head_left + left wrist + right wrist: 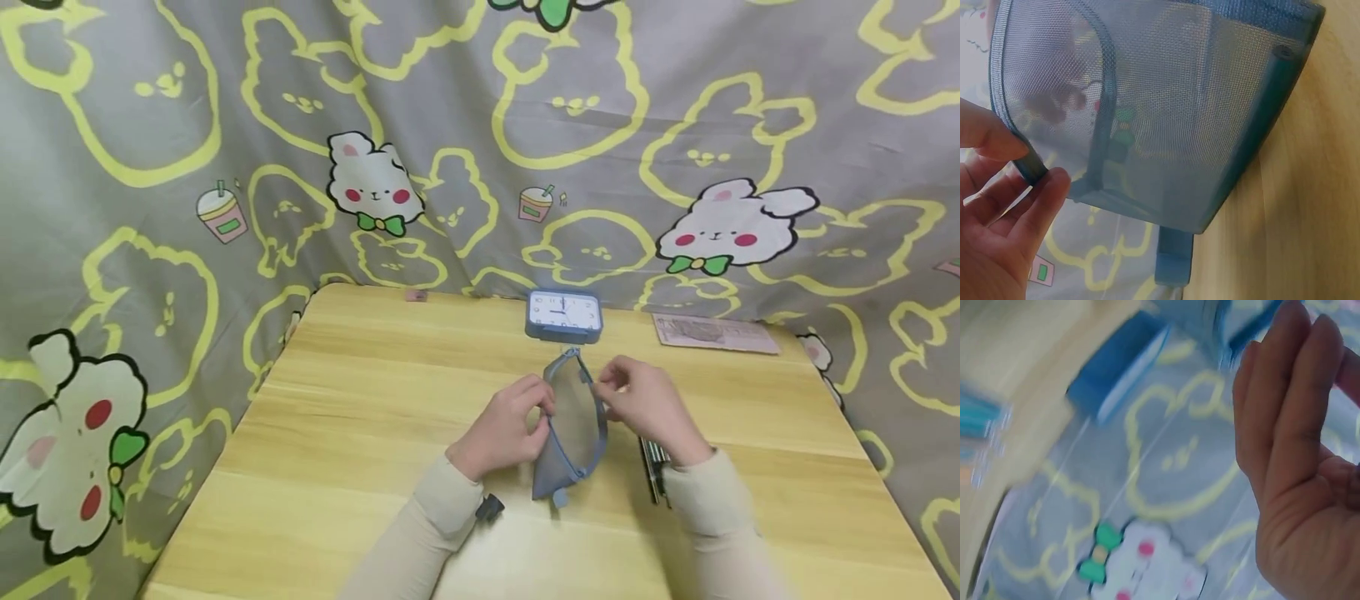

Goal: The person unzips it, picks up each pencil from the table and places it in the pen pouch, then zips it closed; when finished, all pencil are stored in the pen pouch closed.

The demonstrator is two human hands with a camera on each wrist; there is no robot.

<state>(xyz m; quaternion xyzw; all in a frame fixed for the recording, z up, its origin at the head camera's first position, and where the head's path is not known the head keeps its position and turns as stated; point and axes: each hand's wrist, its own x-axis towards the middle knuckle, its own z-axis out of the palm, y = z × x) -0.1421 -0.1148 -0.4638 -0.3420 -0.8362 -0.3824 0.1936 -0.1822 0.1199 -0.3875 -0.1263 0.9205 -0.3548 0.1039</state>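
Observation:
A blue mesh zipper pouch (551, 467) is held upright above the table, its mouth spread wide. My left hand (510, 423) pinches the left edge of the mouth between thumb and fingers; the left wrist view shows this grip on the zipper edge (1030, 164). On the opposite edge, my right hand (647, 404) pinches the rim with its fingertips. In the blurred right wrist view, the right hand (1300, 444) has bent fingers, and their tips lie near the pouch. Several slim pens (654, 471) lie on the table, partly hidden under the right wrist.
A blue clock (564, 317) stands at the table's back, just beyond the pouch. A pinkish printed sheet (712, 333) lies at the back right, and a small pink piece (416, 295) at the back left. Patterned grey curtain (450, 108) hangs around the wooden table (337, 433).

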